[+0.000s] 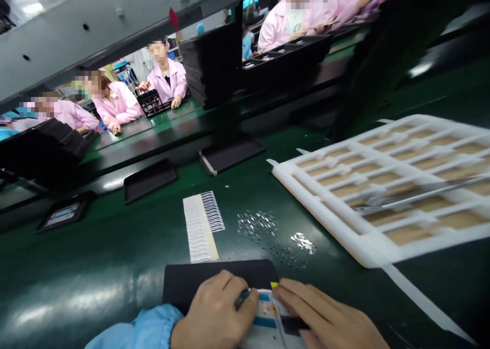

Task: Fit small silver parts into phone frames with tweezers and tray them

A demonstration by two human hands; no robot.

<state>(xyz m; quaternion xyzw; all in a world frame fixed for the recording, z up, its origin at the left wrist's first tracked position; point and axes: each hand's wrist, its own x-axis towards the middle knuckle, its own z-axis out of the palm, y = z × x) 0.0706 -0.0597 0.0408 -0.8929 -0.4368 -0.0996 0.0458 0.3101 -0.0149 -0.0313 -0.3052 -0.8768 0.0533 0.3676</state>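
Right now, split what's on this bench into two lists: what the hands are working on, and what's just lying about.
In hand: left hand and right hand, both on the blue-and-white card, at the black pad.
Lying about: barcode strip, scattered metal bits, white foam tray, tweezers on it, black trays farther back.

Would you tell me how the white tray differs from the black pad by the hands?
The white tray is divided into compartments holding tan pieces; the black pad is plain and flat. The tray looks much larger than the pad. The tray lies to the right, apart from the hands; the pad lies partly under the left hand. Both rest on the green bench.
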